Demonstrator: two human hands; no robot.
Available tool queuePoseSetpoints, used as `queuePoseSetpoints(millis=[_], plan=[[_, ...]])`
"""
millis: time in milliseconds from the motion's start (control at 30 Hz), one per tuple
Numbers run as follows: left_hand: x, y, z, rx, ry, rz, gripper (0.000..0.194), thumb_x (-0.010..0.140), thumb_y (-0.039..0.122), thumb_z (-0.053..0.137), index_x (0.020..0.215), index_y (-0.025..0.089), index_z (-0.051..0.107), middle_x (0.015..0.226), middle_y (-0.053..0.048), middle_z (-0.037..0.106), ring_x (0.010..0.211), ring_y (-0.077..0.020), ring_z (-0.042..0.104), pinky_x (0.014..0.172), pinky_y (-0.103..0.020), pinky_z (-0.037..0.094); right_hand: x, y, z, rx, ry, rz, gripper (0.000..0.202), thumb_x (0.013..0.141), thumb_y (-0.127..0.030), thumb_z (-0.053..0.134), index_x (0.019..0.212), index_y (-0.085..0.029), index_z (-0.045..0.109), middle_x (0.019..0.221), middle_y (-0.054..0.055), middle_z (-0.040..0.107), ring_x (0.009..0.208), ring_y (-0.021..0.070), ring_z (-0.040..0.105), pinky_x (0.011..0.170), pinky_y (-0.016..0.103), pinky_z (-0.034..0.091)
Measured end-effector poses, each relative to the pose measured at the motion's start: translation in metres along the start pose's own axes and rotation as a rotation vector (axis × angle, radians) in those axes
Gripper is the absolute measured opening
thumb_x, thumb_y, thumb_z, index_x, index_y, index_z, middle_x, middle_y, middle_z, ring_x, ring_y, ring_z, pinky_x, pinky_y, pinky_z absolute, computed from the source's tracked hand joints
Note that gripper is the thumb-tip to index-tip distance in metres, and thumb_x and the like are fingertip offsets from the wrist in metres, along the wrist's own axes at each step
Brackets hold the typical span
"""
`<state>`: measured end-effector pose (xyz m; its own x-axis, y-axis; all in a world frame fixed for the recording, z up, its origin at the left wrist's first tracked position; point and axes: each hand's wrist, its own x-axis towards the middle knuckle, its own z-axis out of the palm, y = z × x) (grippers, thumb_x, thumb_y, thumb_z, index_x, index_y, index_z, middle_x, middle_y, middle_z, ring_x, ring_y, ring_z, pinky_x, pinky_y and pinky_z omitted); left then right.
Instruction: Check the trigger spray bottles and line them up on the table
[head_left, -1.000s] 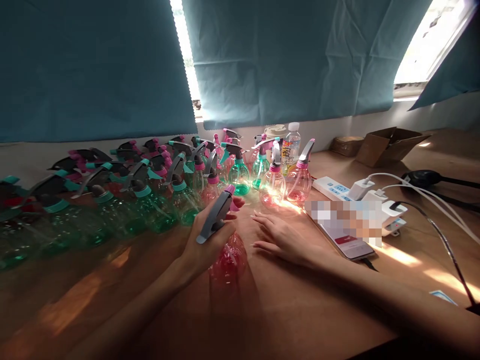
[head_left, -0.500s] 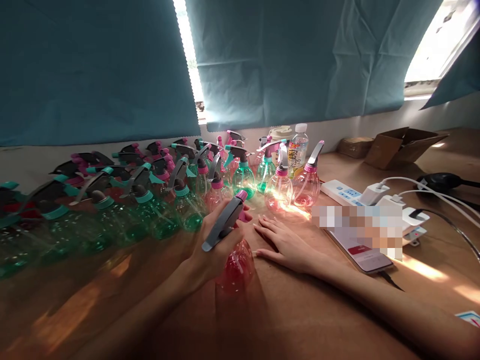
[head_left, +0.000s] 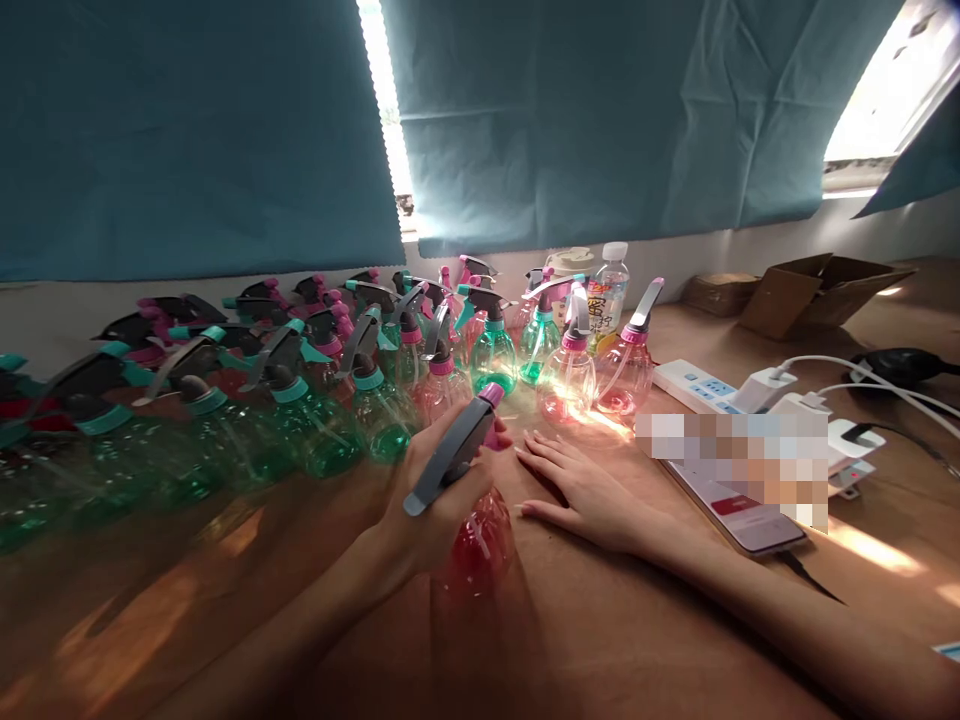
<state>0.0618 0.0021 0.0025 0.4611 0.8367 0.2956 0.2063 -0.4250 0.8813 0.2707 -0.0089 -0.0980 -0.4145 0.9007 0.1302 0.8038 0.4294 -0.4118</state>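
My left hand (head_left: 442, 490) is wrapped round the neck of a red spray bottle (head_left: 480, 550) with a grey and pink trigger head. The bottle stands upright on the brown table (head_left: 600, 640). Just right of it, my right hand (head_left: 589, 492) lies flat on the tabletop, fingers spread, holding nothing. Behind the hands, two pink spray bottles, one (head_left: 566, 380) left of the other (head_left: 625, 375), stand in bright light. A green spray bottle (head_left: 493, 355) is beyond the held one.
Several green and pink spray bottles (head_left: 315, 435) crowd the left and back. On the right are a phone (head_left: 739, 510), a power strip (head_left: 694, 385) with plugs and cables, and an open cardboard box (head_left: 784, 295). A clear drink bottle (head_left: 611, 285) stands near the wall.
The view has shifted slightly, so the objects on the right appear a little further right. Both hands keep the same pose, the left still round the red bottle.
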Motion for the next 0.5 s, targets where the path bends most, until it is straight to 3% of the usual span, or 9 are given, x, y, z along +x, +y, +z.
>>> queuePoseSetpoints(millis=[200, 400, 500], plan=[[0.0010, -0.0025, -0.0004, -0.038, -0.005, 0.080, 0.032, 0.073, 0.016, 0.055, 0.103, 0.024, 0.064, 0.107, -0.003, 0.069, 0.091, -0.0224, 0.064, 0.082, -0.036, 0.051, 0.0003, 0.0009, 0.0004, 0.027, 0.012, 0.007, 0.078, 0.089, -0.065, 0.046, 0.145, -0.011, 0.041, 0.153, 0.017, 0.030, 0.143, 0.0327, 0.024, 0.116, 0.055, 0.023], [-0.0003, -0.0019, -0.0008, -0.021, -0.023, 0.045, 0.039, 0.077, 0.019, 0.055, 0.114, 0.024, 0.063, 0.120, -0.006, 0.066, 0.085, -0.0207, 0.063, 0.074, -0.035, 0.053, -0.0004, 0.0011, 0.0006, 0.003, -0.025, 0.005, 0.078, 0.090, -0.063, 0.045, 0.146, -0.008, 0.039, 0.154, 0.018, 0.028, 0.144, 0.0314, 0.024, 0.117, 0.051, 0.022], [0.0000, -0.0026, -0.0006, -0.014, -0.017, 0.049, 0.037, 0.077, 0.021, 0.055, 0.113, 0.023, 0.065, 0.108, -0.006, 0.071, 0.084, -0.0224, 0.065, 0.075, -0.036, 0.053, -0.0008, 0.0010, -0.0002, 0.012, -0.016, -0.002, 0.076, 0.091, -0.061, 0.047, 0.146, -0.010, 0.040, 0.154, 0.017, 0.029, 0.144, 0.0310, 0.024, 0.117, 0.051, 0.022]])
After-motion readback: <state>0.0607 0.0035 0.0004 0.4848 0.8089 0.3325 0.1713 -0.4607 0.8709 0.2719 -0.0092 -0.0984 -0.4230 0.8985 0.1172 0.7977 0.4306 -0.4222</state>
